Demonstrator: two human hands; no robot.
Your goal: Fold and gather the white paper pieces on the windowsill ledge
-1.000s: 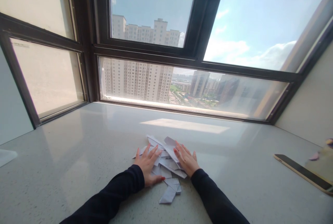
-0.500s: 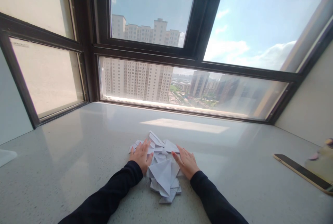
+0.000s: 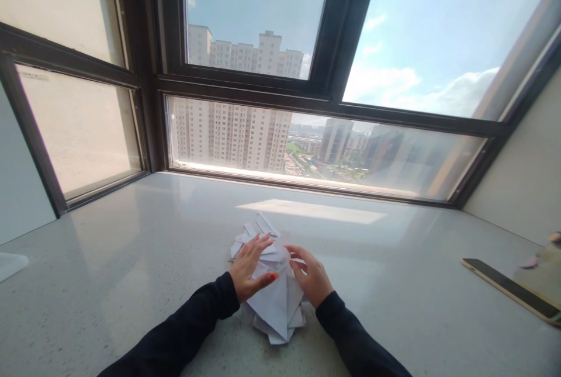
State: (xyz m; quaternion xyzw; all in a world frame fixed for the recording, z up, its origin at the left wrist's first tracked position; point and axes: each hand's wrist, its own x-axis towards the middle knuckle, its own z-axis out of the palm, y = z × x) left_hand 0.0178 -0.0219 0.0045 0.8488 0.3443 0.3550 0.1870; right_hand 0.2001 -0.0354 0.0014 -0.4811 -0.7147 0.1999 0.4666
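A heap of white folded paper pieces (image 3: 276, 301) lies on the pale stone sill (image 3: 131, 260) in front of me. My left hand (image 3: 250, 269) rests on the heap's left side, fingers spread and curved over the papers, thumb pressing in. On the right side my right hand (image 3: 312, 275) cups the heap, its fingers bent against the paper. Both hands squeeze the pile between them, so it stands bunched up. Several pieces stick out beyond my fingertips toward the window (image 3: 263, 228). Dark sleeves cover both forearms.
A phone (image 3: 508, 290) lies flat at the right, near a blurred object (image 3: 543, 266) at the frame edge. Dark-framed windows (image 3: 324, 96) close off the sill's far side and left. A white wall (image 3: 521, 172) bounds the right. A pale shape (image 3: 11, 263) sits at far left.
The flat spread of paper has been pushed together into a raised bunch. Both hands moved inward from lying flat on the papers to cupping the heap's sides.
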